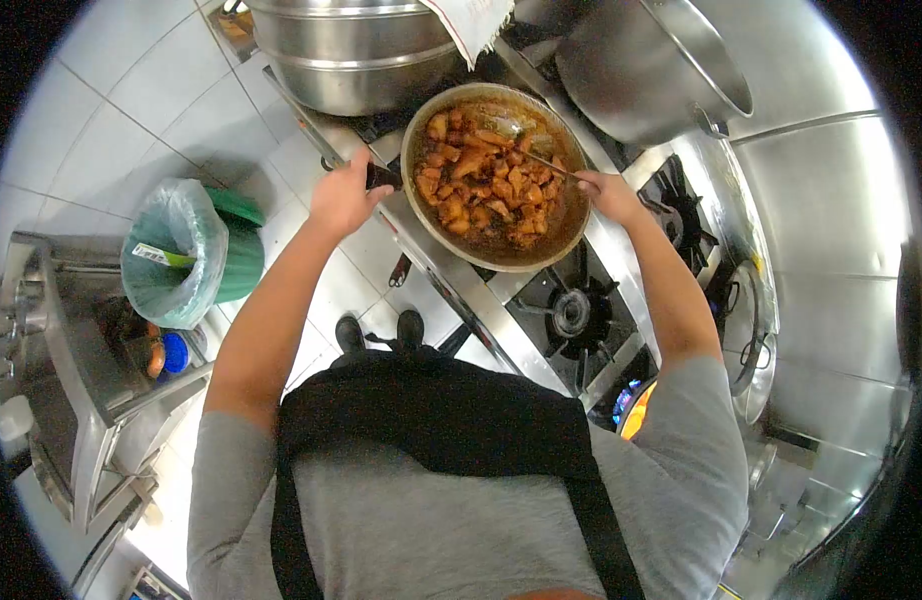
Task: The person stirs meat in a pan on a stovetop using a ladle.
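A wide frying pan (417,208) sits on the stove, full of browned, sauce-coated chunks of food (501,185). My left hand (343,197) is closed around its dark handle (384,177), on the pan's left side. Over the right rim, my right hand (611,195) grips the thin metal handle of a spoon (549,163). The spoon slants down to the left into the food, where its head is partly hidden.
A large steamer pot (351,60) and a deep steel pot (646,75) stand behind the pan. Nearer me are a bare burner (571,312) and a lit flame (636,410). A lined green bin (243,250) and a metal cart (91,400) stand left.
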The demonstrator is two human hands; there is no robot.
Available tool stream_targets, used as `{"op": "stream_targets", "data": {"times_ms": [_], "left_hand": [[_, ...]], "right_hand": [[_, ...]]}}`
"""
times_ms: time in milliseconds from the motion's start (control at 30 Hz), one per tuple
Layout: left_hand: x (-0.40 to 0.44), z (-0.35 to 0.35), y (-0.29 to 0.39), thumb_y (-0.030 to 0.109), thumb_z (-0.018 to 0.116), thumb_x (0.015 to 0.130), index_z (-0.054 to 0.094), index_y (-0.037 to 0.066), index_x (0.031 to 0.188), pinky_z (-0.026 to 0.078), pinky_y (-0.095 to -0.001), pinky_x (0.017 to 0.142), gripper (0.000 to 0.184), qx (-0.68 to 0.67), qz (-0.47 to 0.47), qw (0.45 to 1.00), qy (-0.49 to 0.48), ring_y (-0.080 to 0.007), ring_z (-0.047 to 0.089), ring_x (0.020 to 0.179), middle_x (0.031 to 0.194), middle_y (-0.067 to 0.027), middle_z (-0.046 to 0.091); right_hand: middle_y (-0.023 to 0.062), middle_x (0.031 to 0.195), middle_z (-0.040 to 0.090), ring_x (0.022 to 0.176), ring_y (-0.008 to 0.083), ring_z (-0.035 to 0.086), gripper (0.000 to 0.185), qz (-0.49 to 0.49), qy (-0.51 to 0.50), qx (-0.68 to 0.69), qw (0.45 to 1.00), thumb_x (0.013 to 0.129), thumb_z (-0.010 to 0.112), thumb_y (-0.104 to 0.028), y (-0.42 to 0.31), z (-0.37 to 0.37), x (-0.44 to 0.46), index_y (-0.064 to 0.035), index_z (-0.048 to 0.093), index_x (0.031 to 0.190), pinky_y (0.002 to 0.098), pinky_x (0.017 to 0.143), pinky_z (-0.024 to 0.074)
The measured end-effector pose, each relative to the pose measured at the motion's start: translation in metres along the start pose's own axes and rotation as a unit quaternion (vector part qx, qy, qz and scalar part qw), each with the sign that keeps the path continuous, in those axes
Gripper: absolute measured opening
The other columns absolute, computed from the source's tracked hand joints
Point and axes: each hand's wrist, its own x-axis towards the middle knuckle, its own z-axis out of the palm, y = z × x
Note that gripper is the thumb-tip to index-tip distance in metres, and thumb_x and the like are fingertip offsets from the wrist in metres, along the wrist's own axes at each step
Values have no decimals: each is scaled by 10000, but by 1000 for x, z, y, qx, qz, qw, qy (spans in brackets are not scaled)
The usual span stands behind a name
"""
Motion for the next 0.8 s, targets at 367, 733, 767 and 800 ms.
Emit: {"op": "stream_targets", "data": {"times_ms": [367, 733, 767, 800], "left_hand": [[-15, -10, 10, 406, 649, 812, 357, 59, 1056, 498, -453, 663, 515, 16, -15, 999, -31, -360, 636, 796, 862, -168, 644], [-17, -1, 1, 406, 649, 806, 374, 66, 1068, 490, -467, 670, 510, -14, 29, 999, -21, -374, 633, 798, 846, -175, 642], [-18, -1, 2, 399, 649, 807, 371, 66, 1072, 489, -468, 672, 507, -22, 36, 999, -20, -374, 632, 802, 850, -175, 643], [-19, 0, 1, 394, 649, 808, 371, 66, 1072, 488, -469, 671, 504, -29, 36, 999, -24, -376, 631, 800, 849, -178, 641]], "right_hand": [[142, 805, 578, 708, 341, 600, 396, 209, 109, -115, 965, 933, 465, -290, -121, 42, -171, -303, 462, 1329, 444, 655, 494], [159, 952, 655, 866, 333, 642, 328, 398, 57, 19, 915, 897, 508, -346, -220, 66, -204, -368, 565, 1219, 430, 755, 501], [156, 951, 656, 864, 332, 642, 320, 401, 73, -1, 913, 901, 497, -356, -214, 79, -191, -370, 569, 1212, 430, 749, 504], [156, 952, 656, 864, 333, 641, 313, 394, 82, -4, 916, 904, 490, -362, -202, 84, -178, -371, 572, 1206, 429, 744, 506]]}}
